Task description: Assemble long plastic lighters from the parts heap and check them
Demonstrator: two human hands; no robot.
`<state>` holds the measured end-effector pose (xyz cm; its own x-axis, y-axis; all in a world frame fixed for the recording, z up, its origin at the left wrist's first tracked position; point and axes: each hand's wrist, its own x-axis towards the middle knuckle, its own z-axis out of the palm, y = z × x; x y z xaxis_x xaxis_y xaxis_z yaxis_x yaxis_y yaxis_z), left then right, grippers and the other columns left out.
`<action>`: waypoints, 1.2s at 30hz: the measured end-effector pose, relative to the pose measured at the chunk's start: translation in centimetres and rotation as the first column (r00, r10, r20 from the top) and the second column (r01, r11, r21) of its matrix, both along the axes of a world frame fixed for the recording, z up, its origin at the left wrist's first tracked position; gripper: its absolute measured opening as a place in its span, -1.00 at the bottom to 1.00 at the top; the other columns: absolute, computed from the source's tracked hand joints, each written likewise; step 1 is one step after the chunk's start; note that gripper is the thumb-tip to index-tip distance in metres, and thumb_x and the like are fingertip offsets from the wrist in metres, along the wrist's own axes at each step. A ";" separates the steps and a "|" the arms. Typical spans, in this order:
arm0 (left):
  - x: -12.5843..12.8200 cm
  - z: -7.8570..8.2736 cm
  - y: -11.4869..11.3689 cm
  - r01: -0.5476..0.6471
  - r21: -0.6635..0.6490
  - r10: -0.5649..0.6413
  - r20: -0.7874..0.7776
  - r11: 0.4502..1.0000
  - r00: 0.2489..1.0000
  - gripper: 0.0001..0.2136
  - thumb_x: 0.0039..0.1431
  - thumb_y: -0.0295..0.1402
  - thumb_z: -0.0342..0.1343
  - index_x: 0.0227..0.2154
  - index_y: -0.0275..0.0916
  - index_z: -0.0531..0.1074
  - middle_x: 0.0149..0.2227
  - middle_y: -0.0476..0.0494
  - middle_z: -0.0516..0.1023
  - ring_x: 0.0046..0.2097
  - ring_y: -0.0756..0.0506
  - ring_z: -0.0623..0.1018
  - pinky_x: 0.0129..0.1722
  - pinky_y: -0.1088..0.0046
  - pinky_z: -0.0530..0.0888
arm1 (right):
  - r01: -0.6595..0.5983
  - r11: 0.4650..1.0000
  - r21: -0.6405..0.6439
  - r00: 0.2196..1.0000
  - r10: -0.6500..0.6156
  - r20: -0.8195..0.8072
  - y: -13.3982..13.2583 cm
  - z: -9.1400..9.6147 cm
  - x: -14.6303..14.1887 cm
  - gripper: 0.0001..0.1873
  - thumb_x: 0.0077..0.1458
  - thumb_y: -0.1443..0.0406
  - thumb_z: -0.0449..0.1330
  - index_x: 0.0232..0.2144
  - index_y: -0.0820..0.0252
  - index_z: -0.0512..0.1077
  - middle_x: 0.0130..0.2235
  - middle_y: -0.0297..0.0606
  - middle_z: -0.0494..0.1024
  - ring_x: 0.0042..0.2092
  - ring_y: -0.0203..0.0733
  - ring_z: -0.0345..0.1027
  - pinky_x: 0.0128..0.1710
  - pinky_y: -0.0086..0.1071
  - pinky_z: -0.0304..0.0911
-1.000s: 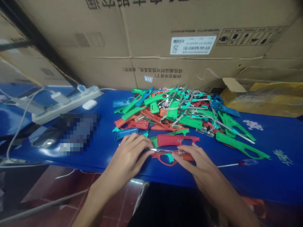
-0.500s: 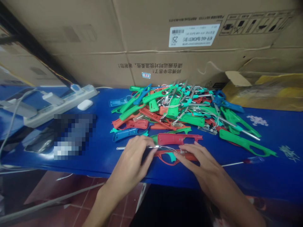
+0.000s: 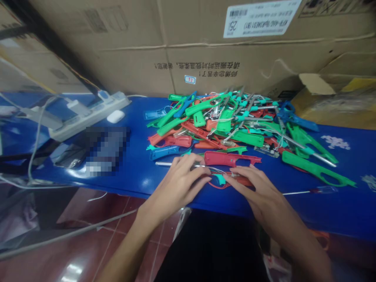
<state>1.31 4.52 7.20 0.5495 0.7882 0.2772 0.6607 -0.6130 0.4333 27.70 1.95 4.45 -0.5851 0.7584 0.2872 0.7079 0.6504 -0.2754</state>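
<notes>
An opened long-nosed lighter (image 3: 216, 184) lies near the table's front edge, with an orange-red handle shell and a teal trigger (image 3: 219, 179). Its metal tube (image 3: 163, 163) sticks out to the left beneath my left hand (image 3: 186, 176). That hand is closed, thumb and fingers at the tube's inner end by a thin white wire (image 3: 219, 170). My right hand (image 3: 258, 186) grips the handle end, its fingertips on the small inner parts, which it partly hides. Just behind lies a loose red handle half (image 3: 219, 158).
Behind is a heap of green, blue and orange lighter parts (image 3: 226, 121). A screwdriver (image 3: 311, 191) lies to the right, near small white pieces (image 3: 335, 141). On the left are a power strip (image 3: 91, 117) and a white earphone case (image 3: 115, 116). A large carton (image 3: 194, 35) stands at the back.
The camera view has shifted, so the whole scene sits further right and higher. My left fingertips have come inward to the wire beside the trigger. My right hand keeps its place on the handle.
</notes>
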 end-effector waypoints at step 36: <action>1.9 -0.7 0.9 -0.034 0.156 0.026 0.054 0.987 0.998 -0.87 0.38 -0.30 0.15 -0.22 -0.16 0.58 -0.10 -0.11 0.53 -0.12 -0.12 0.49 -0.17 0.27 0.24 | 0.033 0.999 0.019 0.999 -0.033 -0.009 0.1 0.0 -0.3 -0.39 0.28 0.58 -0.05 0.25 0.04 0.36 0.19 -0.12 0.47 0.24 -0.07 0.34 0.34 0.16 0.13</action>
<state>3.19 5.41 6.52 0.5082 0.7486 0.4259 0.6589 -0.6564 0.3675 27.38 2.08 4.47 -0.5572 0.7717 0.3067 0.7266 0.6319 -0.2698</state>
